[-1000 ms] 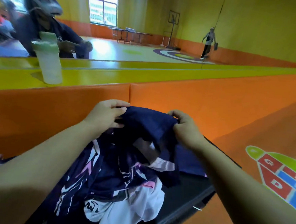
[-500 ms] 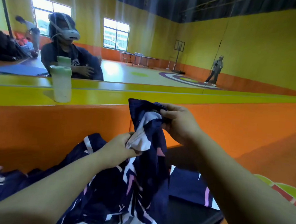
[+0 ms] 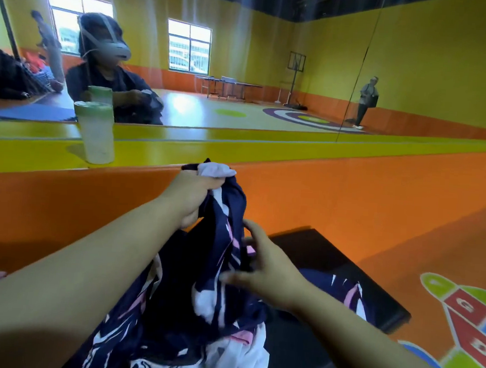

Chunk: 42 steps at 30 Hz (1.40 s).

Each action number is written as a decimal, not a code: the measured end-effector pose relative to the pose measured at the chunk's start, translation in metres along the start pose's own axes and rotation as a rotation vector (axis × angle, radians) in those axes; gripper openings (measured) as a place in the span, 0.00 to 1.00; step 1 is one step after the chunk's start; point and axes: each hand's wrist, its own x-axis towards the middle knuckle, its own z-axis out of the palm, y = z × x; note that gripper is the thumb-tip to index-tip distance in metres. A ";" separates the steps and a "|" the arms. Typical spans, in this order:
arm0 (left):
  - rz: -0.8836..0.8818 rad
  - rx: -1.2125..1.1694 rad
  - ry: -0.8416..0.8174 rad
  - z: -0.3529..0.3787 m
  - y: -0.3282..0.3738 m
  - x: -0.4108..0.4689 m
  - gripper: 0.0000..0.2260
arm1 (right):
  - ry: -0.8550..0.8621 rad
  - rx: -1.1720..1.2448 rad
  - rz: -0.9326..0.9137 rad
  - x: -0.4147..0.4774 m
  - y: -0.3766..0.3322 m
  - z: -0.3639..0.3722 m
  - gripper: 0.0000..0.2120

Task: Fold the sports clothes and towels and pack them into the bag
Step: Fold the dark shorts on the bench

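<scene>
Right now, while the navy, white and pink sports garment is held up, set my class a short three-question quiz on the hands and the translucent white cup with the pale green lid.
1. True or false: the left hand grips the bunched top of the navy, white and pink sports garment.
2. The translucent white cup with a pale green lid stands on: A the yellow ledge; B the orange floor; C the black surface.
3. Fill in: the right hand has its fingers ____ (spread or clenched).
Key: 1 true; 2 A; 3 spread.
</scene>
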 end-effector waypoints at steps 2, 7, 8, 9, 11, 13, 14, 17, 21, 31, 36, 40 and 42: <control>-0.014 -0.080 -0.017 -0.002 0.004 0.002 0.10 | 0.189 -0.041 0.054 0.014 0.004 0.003 0.11; 0.001 -0.050 -0.058 -0.019 0.004 0.001 0.07 | 0.234 0.336 0.148 0.041 -0.008 -0.016 0.11; 0.000 0.108 -0.008 -0.023 0.001 0.001 0.13 | 0.240 0.370 0.144 0.044 -0.012 -0.021 0.11; 0.008 0.309 0.050 -0.028 -0.003 0.000 0.25 | 0.248 0.393 0.142 0.048 -0.016 -0.024 0.11; 0.068 0.649 0.028 -0.037 -0.009 -0.003 0.46 | 0.263 0.437 0.153 0.058 -0.020 -0.030 0.10; 0.126 0.836 -0.191 -0.038 -0.015 -0.014 0.49 | 0.294 0.453 0.174 0.067 -0.023 -0.035 0.08; 0.142 0.910 -0.292 -0.036 -0.018 -0.018 0.48 | 0.310 0.449 0.185 0.071 -0.024 -0.037 0.08; 0.239 1.036 -0.383 -0.029 -0.028 -0.026 0.45 | 0.329 0.486 0.212 0.080 -0.030 -0.046 0.09; 0.322 0.805 -0.260 -0.011 -0.037 -0.020 0.36 | 0.264 0.630 0.228 0.084 -0.042 -0.049 0.08; 0.404 0.673 -0.050 -0.013 -0.021 0.008 0.24 | 0.397 0.160 0.113 0.060 -0.014 -0.055 0.09; 0.392 0.590 0.027 -0.006 -0.001 0.017 0.06 | 0.130 -0.065 0.085 0.038 0.006 -0.032 0.20; 0.268 0.308 0.056 -0.007 0.012 0.017 0.05 | 0.103 -0.164 0.133 0.035 0.018 -0.032 0.21; 0.249 0.213 0.066 -0.009 0.017 0.015 0.03 | 0.080 -0.099 0.169 0.036 0.023 -0.040 0.09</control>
